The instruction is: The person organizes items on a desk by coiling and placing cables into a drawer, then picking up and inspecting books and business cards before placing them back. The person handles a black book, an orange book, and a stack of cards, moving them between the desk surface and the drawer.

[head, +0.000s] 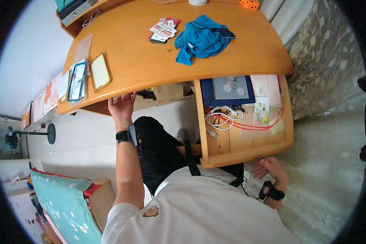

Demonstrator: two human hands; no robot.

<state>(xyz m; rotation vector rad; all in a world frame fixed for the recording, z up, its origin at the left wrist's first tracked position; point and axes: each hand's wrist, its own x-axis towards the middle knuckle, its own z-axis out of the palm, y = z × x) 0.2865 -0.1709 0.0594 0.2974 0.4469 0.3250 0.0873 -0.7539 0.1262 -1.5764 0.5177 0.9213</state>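
Observation:
My left hand [122, 104] is at the underside of the wooden desk's front edge [146, 80], its fingertips hidden beneath; whether it grips anything does not show. Near the front of the pulled-out wooden drawer [247, 152] is my right hand [268, 168], fingers apart and slightly blurred, with nothing seen in it. In the drawer lie a dark blue folder [206, 91], a grey booklet [231, 87], a coiled white cable [212, 122], a red cord [241, 125] and a floral card [261, 110]. A crumpled blue cloth [205, 38] rests on the desk top.
Paper cards [163, 30] are piled left of the cloth. Phone cases [100, 72] lie on the desk's left side. A cardboard box [170, 93] stands under the desk. A curtain [320, 61] hangs at the right; a dark lamp [33, 133] stands left.

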